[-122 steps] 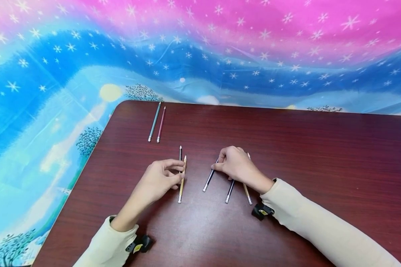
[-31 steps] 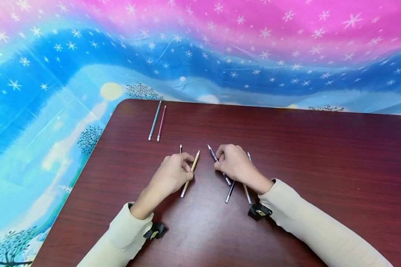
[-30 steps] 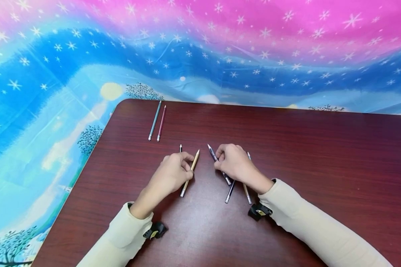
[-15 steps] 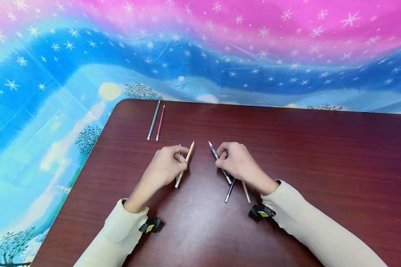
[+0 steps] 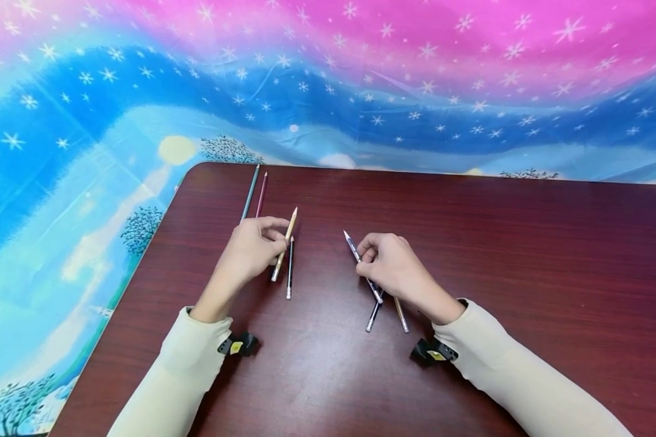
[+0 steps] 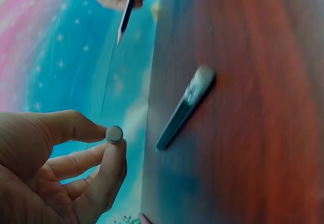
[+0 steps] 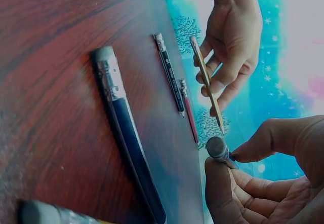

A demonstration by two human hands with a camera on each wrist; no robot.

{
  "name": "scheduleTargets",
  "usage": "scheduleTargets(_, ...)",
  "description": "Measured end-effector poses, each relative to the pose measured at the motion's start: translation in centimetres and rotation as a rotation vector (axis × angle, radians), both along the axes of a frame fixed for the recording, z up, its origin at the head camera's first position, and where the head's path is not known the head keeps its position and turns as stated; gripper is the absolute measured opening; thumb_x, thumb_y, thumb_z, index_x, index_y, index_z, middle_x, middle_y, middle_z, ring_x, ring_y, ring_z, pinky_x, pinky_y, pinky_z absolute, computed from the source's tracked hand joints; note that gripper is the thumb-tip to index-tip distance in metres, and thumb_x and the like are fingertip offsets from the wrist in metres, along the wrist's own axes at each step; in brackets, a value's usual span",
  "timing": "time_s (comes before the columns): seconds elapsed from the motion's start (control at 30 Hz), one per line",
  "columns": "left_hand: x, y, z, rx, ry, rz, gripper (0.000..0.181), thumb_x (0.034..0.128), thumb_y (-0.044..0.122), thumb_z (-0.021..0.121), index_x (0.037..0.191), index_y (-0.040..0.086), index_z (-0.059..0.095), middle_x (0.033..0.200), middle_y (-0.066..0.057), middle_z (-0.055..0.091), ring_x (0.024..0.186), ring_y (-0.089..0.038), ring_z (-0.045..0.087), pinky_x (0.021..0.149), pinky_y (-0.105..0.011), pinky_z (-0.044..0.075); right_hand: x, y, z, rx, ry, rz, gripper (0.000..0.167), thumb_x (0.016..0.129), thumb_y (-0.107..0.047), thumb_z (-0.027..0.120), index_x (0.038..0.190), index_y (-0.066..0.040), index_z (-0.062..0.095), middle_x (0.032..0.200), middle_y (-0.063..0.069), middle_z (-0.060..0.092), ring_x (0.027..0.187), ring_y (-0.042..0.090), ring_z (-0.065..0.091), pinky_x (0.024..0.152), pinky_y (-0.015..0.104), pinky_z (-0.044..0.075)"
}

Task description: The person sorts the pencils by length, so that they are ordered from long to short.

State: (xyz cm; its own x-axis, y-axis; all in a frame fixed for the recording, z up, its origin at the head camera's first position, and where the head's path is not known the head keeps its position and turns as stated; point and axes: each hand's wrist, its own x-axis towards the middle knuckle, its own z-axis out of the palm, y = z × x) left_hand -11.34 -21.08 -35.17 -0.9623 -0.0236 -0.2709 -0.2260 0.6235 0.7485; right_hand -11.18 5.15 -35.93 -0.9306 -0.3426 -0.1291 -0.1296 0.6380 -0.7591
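Head view: left hand (image 5: 251,249) swings its pinched yellow pencil (image 5: 291,225) leftward, uncovering the black pencil (image 5: 290,270); right hand (image 5: 396,264) keeps pinching a navy pencil (image 5: 351,244).

Black pencil (image 7: 170,72), pale lettering (image 7: 174,84), not legible

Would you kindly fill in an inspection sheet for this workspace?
Surface: table, reddish-brown, wood-grained.
Job's things: held yellow pencil and held dark pencil; teal pencil, pink pencil and black pencil lying toward the left; navy pencil and loose yellow pencil lying partly hidden by the right hand.
Clutter: nothing seen.
Hands: left hand pinches a yellow pencil; right hand pinches a dark one.
Cables: nothing seen.
Surroundings: snowflake backdrop beyond the table.
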Motion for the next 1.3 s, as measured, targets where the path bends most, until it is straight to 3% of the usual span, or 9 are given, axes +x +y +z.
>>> scheduleTargets(0.2, -2.2, -1.3, 0.3, 0.032, -0.014, 0.089, 0.039, 0.0995, 0.007, 0.061, 0.137, 0.011, 0.068, 0.108, -0.014, 0.073, 0.081, -0.014, 0.069, 0.07, -0.026, 0.062, 0.0, 0.1, 0.0, 0.0, -0.005, -0.005, 0.015, 0.078, -0.003, 0.068, 0.093, -0.003, 0.071, 0.076, 0.002, 0.066, 0.071, 0.015, 0.057, 0.069, 0.027, 0.045)
scheduleTargets(0.5, -4.7, -2.4, -0.1, 0.126, -0.038, 0.147, 0.038, 0.1032, 0.011, 0.061, 0.141, 0.009, 0.066, 0.123, -0.018, 0.071, 0.105, -0.025, 0.072, 0.087, -0.036, 0.064, 0.0, 0.1, 0.3, 0.0, -0.017, -0.008, 0.016, 0.078, -0.003, 0.068, 0.094, -0.003, 0.071, 0.076, 0.002, 0.067, 0.071, 0.015, 0.058, 0.07, 0.029, 0.047)
scheduleTargets(0.97, -7.0, -3.3, -1.2, 0.153, -0.018, 0.216, 0.037, 0.1023, 0.007, 0.061, 0.138, 0.009, 0.069, 0.126, -0.019, 0.073, 0.108, -0.026, 0.074, 0.086, -0.033, 0.064, 0.1, 0.3, 0.5, -0.006, -0.027, -0.001, 0.018, 0.079, -0.003, 0.067, 0.096, -0.002, 0.072, 0.076, 0.003, 0.068, 0.071, 0.015, 0.058, 0.069, 0.028, 0.047)
scheduleTargets(1.3, -8.0, -2.6, -1.7, 0.039, 0.03, 0.245, 0.031, 0.1006, 0.007, 0.063, 0.13, 0.006, 0.073, 0.115, -0.017, 0.075, 0.101, -0.026, 0.075, 0.085, -0.036, 0.065, 0.0, 0.4, 0.4, -0.006, -0.033, 0.001, 0.018, 0.079, -0.003, 0.067, 0.097, -0.002, 0.072, 0.077, 0.003, 0.067, 0.071, 0.015, 0.058, 0.069, 0.028, 0.047)
